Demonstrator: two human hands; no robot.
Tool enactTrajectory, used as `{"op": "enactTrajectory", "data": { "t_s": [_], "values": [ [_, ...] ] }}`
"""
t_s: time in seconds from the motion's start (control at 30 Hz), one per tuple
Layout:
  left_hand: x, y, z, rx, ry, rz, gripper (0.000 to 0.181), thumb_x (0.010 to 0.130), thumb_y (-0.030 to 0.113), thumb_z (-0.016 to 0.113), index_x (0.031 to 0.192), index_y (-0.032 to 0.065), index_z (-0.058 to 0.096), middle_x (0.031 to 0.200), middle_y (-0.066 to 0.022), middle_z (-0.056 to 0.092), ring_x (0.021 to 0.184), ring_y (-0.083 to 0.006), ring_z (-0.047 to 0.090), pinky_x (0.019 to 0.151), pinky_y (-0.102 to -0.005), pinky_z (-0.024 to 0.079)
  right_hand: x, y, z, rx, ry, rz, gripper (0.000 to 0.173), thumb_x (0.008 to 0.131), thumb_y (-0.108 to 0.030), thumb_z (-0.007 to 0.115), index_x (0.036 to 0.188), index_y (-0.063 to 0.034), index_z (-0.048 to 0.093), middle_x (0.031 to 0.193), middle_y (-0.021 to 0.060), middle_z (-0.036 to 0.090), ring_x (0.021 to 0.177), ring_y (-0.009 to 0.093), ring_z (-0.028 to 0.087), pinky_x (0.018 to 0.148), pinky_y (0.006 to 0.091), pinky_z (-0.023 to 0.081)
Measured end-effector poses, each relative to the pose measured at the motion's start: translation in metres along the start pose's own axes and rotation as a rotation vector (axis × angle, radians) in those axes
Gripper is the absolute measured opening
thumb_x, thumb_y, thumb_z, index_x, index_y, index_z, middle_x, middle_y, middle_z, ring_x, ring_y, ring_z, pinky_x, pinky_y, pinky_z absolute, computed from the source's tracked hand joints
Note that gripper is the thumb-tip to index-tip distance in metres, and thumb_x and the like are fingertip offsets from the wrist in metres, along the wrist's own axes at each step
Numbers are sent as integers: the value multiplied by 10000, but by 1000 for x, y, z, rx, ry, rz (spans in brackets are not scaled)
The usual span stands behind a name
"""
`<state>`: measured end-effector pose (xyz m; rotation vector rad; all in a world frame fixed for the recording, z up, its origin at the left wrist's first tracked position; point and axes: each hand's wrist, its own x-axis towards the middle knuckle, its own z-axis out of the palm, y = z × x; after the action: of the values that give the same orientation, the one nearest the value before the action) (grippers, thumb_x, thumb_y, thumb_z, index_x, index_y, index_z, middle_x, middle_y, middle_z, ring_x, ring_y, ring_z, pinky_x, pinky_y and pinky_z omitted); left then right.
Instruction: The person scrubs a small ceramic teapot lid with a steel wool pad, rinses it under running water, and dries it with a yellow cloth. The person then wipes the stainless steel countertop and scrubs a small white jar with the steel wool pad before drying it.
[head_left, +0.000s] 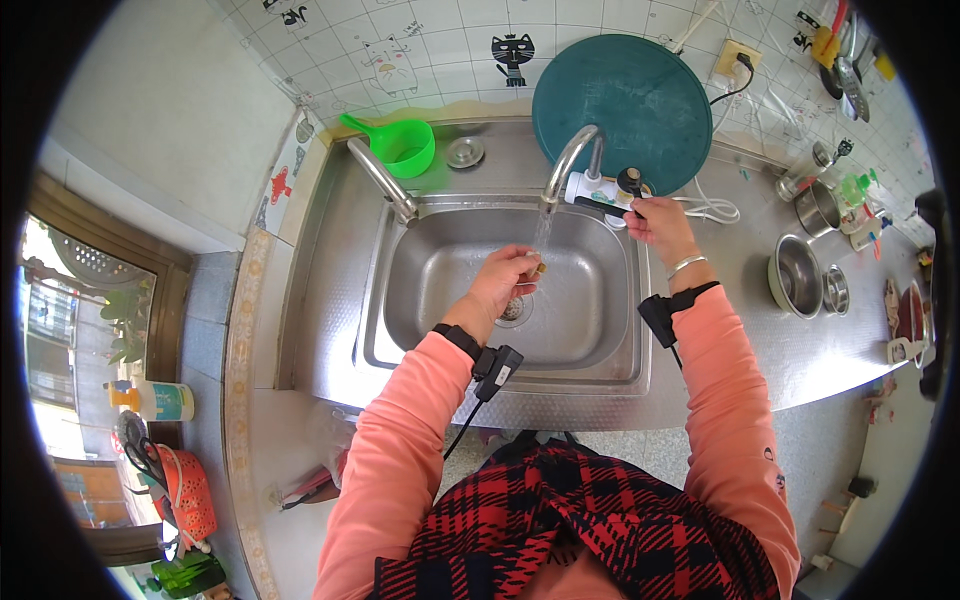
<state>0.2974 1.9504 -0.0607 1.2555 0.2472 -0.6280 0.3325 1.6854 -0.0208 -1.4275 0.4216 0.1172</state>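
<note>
My left hand (510, 276) is over the sink basin (427, 300), beside the water running from a curved metal faucet (568, 161). Between its fingertips is a small yellowish-brown piece (541, 268), mostly hidden by the fingers. My right hand (664, 225) is at the faucet's white body (589, 187). Its fingers close around the end of a slim black bar (598, 206); whether this is a separate tool or a faucet part cannot be told. The faucet's black lever (631, 180) meets the same fingers. Under my left hand lies the drain strainer (514, 309).
A second metal spout (382, 180) slants over the basin's left corner. Behind stand a green plastic dipper (405, 150), a metal drain cover (465, 152) and a round green board (622, 105) against the wall. Metal bowls (796, 276) sit right, near a white cord (709, 210).
</note>
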Motion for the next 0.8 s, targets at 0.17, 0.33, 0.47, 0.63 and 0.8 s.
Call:
{"op": "enactTrajectory", "data": {
  "t_s": [0.17,0.33,0.47,0.63,0.8],
  "values": [
    [7,-1,-5,-186,-57,11,259,860,229,539,1017,22,546,918,-105,610,809,-205,617,714,-346,528,-1,9,24,127,127,9,201,829,-124,556,920,55,563,774,106,617,642,155,603,571,290,526],
    [9,2,1,-254,-79,-31,305,888,260,454,1012,-4,543,937,-132,605,800,-235,623,728,-371,530,-3,11,21,148,94,-7,213,833,-139,548,932,50,555,795,121,621,657,162,605,588,292,527],
    [5,2,1,-261,-125,-34,310,895,256,425,1022,-1,544,920,-132,609,781,-230,622,721,-369,530,-5,14,14,128,1,24,220,842,-163,529,927,39,546,806,133,623,674,165,604,602,301,526],
    [-6,-1,-4,-202,-148,-45,295,900,263,474,1022,7,553,907,-104,614,713,-181,621,652,-301,542,-3,22,20,242,-6,0,223,857,-170,493,940,34,529,824,142,624,675,171,600,618,308,525],
    [-13,-5,2,-59,-109,-32,227,863,184,565,1023,23,558,901,-94,617,668,-144,618,613,-264,547,-1,27,35,303,49,4,217,866,-160,470,941,38,518,824,144,620,664,179,597,618,317,524]
  ]
}}
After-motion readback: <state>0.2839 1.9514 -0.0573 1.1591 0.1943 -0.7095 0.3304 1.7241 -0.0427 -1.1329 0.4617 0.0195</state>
